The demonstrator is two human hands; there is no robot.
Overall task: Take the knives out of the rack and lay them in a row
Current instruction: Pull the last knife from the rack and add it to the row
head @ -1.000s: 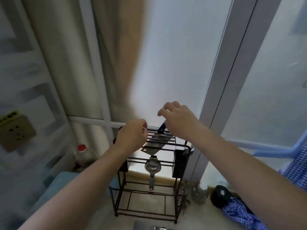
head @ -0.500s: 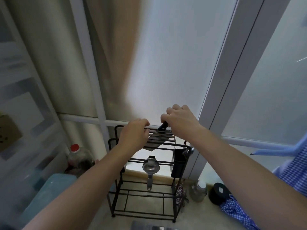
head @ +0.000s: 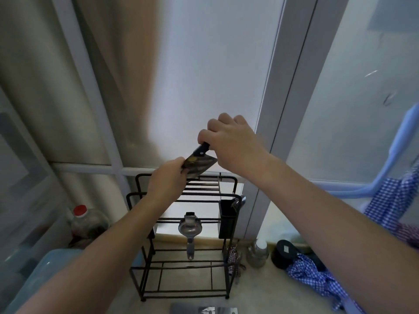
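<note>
Broad steel cleaver with black riveted handle (head: 199,163) is held just above the slotted top of the black wire rack (head: 226,196), clear of the slots. Right hand (head: 229,143) is closed round the handle, which probably carries the weight. Left hand (head: 169,182) pinches the flat of the blade at its far edge, likely to steady it and keep fingers off the cutting edge. A metal squeezer (head: 190,227) hangs from a lower rail. No laid-out row in view; judged early in the task.

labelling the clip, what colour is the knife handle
Black, on the knife in the right hand; head view.
</note>
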